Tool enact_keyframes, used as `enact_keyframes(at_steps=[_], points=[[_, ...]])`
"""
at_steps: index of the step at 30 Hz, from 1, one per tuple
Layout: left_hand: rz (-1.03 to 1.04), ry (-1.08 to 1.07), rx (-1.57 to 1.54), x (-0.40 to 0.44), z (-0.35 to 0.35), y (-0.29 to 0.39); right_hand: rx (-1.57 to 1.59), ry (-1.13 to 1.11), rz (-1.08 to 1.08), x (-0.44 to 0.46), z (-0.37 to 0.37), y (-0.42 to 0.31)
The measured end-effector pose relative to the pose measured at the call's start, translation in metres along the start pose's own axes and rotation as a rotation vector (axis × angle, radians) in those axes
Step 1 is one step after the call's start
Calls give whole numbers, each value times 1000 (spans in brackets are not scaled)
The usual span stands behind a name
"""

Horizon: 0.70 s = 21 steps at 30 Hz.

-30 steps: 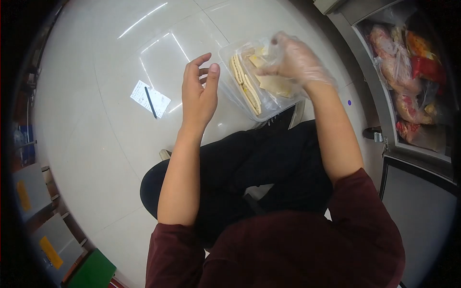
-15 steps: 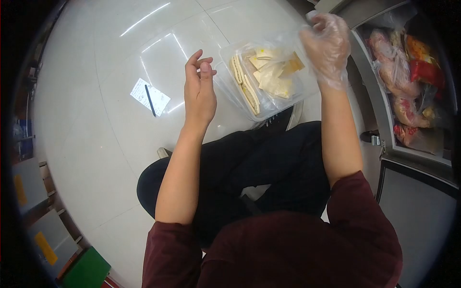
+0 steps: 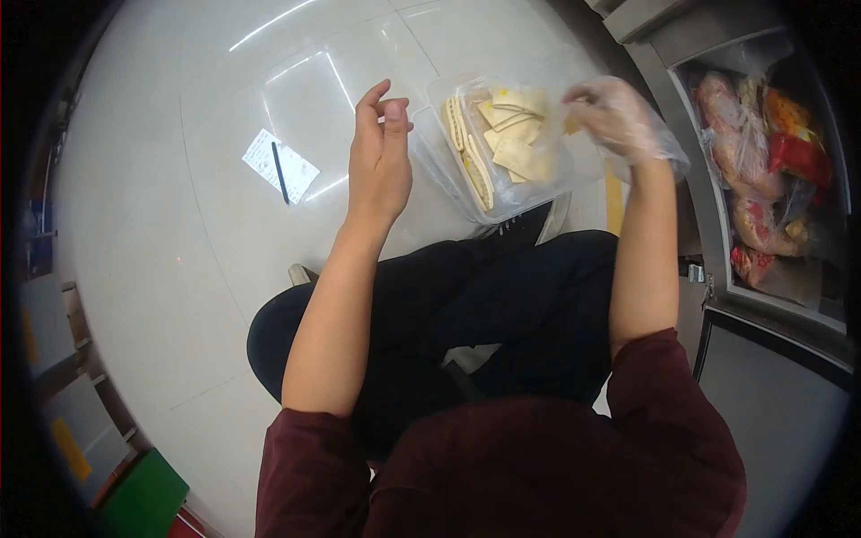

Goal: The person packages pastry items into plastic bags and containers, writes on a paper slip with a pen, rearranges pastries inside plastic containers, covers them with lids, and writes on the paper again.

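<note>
A clear plastic container [image 3: 491, 217] rests on the tiled floor before my crossed legs. Flat, pale pieces of folded dough or flatbread [image 3: 523, 160] overlap in its middle, and more pieces stand on edge [image 3: 470, 160] along its left side. My right hand [image 3: 619, 118], in a loose see-through plastic glove, hovers over the container's right side; motion blurs its fingers, so any hold is unclear. Bare and raised, my left hand [image 3: 381, 160] is left of the container, fingers slightly bent and apart, holding nothing.
A written paper slip [image 3: 300, 170] with a dark pen [image 3: 280, 172] across it lies on the floor to the left. At right, an open freezer compartment [image 3: 731, 282] holds bagged meat [image 3: 744, 157]. Boxes and a green bin [image 3: 143, 498] line the lower left.
My gloved right hand has turned and come down toward the container, its fingers now pointing left. My left hand stays nearly in place. A yellow strip now shows right of the container.
</note>
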State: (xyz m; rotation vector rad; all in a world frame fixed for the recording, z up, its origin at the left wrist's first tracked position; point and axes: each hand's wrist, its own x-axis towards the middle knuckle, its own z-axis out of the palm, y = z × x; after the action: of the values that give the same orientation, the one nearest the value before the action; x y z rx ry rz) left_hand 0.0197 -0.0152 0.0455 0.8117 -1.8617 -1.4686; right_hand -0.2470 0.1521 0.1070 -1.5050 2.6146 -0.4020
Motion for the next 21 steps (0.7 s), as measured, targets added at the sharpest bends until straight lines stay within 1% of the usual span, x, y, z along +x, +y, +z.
enact_keyframes(at_steps=[1, 4, 5, 8, 9, 11, 14, 16, 19, 21], points=[[-2, -5, 5, 1, 0, 2, -8, 45, 7, -5, -6, 7], [22, -2, 29, 3, -2, -4, 281, -52, 388, -11, -14, 23], [37, -1, 40, 4, -2, -6, 292, -55, 416, -8, -11, 37], [22, 6, 62, 3, 0, -7, -73, 62, 264, -7, -14, 40], [23, 6, 55, 3, -1, -7, 45, 239, 226, -8, -18, 29], [21, 11, 45, 3, -1, -5, 292, 583, 140, -12, -27, -16], [14, 18, 52, 3, -1, -4, 351, 412, -546, -11, -25, -66], [10, 14, 43, 3, 0, -6, 262, 101, -560, -8, 3, -90], [17, 18, 47, 3, 0, -7, -105, -210, -239, 14, 38, -68], [22, 29, 39, 4, -1, -6, -51, -8, -281, 24, 55, -27]])
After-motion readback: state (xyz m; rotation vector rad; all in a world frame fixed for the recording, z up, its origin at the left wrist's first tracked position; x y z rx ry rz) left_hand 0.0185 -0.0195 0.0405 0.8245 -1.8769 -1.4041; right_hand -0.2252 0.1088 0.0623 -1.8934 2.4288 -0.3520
